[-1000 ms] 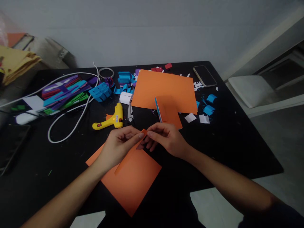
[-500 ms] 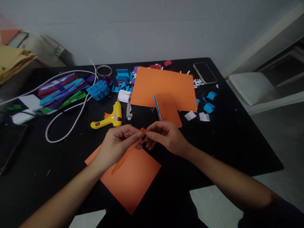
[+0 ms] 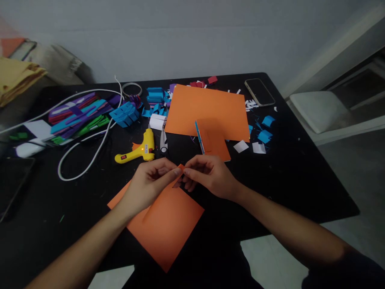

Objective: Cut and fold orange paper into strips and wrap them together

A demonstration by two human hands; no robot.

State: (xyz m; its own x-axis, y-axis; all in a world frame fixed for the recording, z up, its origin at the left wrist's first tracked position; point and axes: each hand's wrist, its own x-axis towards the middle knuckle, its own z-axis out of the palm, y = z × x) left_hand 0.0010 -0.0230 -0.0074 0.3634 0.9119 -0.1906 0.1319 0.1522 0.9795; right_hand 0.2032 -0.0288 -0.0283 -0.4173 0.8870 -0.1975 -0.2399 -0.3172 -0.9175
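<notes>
My left hand [image 3: 153, 180] and my right hand [image 3: 210, 176] meet near the middle of the view, each closed on one end of a small orange paper strip [image 3: 181, 167]. Thumbs and forefingers pinch it; the other fingers curl beneath. Under my left hand lies an orange sheet [image 3: 173, 224], turned like a diamond on the black table [image 3: 270, 200]. Beyond my hands, a smaller orange piece [image 3: 218, 144] overlaps a large orange sheet [image 3: 207, 106], with a blue-edged strip [image 3: 199, 136] on it.
A yellow glue gun [image 3: 146, 148] and scissors [image 3: 163, 142] lie beyond my left hand. Further left are a looped white cable [image 3: 100, 148] and bundled coloured strips [image 3: 81, 114]. A phone [image 3: 259, 92] rests at the back right, near blue and white scraps [image 3: 264, 136].
The orange strip in my fingers has tilted slightly, and less of its long part shows beside my left hand. Both hands have barely moved.
</notes>
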